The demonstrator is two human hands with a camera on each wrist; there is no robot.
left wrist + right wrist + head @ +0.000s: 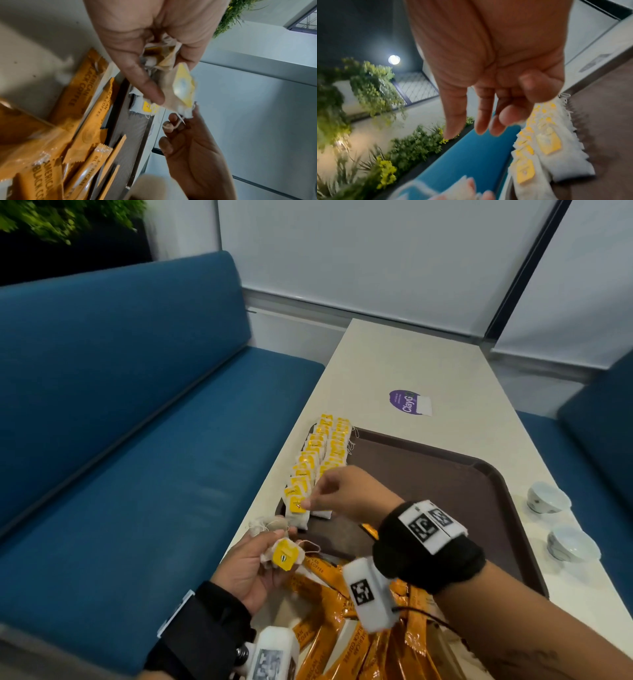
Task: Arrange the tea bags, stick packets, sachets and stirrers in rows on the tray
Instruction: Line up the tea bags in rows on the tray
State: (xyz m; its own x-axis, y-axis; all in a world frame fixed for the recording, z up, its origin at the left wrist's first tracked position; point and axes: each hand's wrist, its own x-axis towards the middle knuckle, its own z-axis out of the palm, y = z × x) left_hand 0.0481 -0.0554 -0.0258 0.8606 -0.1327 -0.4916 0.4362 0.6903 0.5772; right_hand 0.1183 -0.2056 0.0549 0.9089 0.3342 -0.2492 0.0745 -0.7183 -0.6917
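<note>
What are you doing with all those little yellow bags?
A person is lining up white tea bags with yellow tags in two rows along the left edge of a brown plastic tray. The left hand holds a small bunch of spare tea bags. The right hand reaches over the nearest row. Orange coffee stick packets wait unsorted.

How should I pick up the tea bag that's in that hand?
Pinch the yellow tag of the top tea bag from the right, probably: it sticks out of the left hand, whose fingers wrap the bunch's other side.
</note>
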